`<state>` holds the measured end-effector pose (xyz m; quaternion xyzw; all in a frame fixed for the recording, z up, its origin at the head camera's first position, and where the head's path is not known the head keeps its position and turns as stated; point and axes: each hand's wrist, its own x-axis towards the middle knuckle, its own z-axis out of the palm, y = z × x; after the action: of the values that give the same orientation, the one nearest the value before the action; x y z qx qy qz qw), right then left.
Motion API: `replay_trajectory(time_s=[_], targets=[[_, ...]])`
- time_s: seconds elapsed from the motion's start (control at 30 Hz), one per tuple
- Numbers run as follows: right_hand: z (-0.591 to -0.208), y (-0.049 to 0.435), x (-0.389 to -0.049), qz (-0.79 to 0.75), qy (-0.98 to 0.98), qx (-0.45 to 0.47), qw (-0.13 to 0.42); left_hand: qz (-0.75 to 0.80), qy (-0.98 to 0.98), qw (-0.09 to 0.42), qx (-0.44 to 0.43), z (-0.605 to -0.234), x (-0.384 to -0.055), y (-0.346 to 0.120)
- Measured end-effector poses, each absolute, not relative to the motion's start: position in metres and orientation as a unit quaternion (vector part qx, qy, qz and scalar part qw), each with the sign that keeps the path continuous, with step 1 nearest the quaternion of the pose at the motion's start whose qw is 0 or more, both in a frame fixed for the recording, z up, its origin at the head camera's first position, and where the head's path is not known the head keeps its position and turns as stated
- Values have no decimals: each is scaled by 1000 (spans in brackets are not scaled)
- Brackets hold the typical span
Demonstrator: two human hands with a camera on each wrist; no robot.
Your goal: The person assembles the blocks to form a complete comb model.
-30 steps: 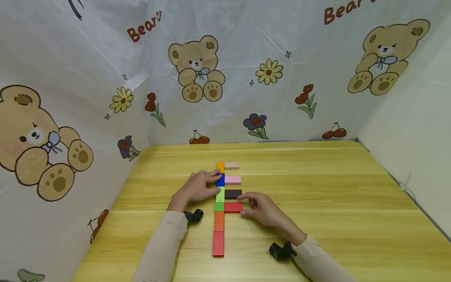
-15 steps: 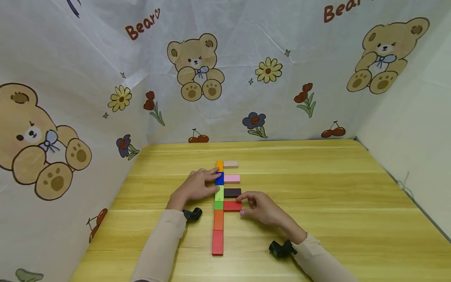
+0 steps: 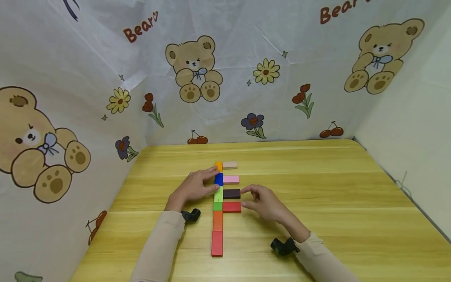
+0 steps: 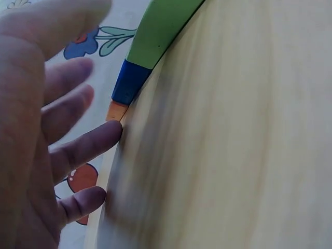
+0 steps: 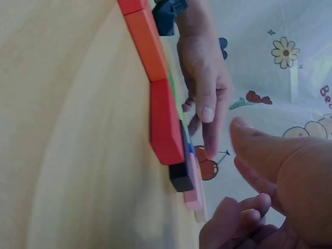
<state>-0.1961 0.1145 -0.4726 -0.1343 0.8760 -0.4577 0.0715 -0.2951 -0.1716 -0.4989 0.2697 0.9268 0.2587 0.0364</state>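
Coloured blocks lie end to end in a straight column on the table. From far to near they run orange block (image 3: 219,166), blue block (image 3: 219,179), light-green block (image 3: 218,194), green block (image 3: 217,206), orange-red block (image 3: 217,221) and red block (image 3: 217,243). My left hand (image 3: 193,185) lies along the column's left side, fingertips by the blue and light-green blocks. Beige block (image 3: 230,165), pink block (image 3: 231,180), black block (image 3: 231,194) and a second red block (image 3: 231,207) jut rightward from the column. My right hand (image 3: 266,203) holds nothing; its index fingertip is at the black block's right end.
The wooden table (image 3: 317,188) extends widely on both sides of the blocks. A white cloth (image 3: 232,98) printed with bears and flowers hangs behind and at the left. Each wrist carries a small black camera (image 3: 283,246).
My right hand has shifted slightly away from me, its index finger going from the second red block to the black block's end. The left hand stays by the column.
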Motion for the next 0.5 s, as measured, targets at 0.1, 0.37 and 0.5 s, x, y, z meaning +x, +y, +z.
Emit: replay_trajectory(time_s=[0.1,0.37,0.5], targets=[[-467,116,-199,-469,874,-123,38,271,923,17,273,-495,-296,-174],[-466,122,-203,-449,879,-148,-59,271,925,-15,267,-489,-289,-181],[-470,126,-204,-408,895,-150,-104,226,935,-56,266,-489,-287,-184]])
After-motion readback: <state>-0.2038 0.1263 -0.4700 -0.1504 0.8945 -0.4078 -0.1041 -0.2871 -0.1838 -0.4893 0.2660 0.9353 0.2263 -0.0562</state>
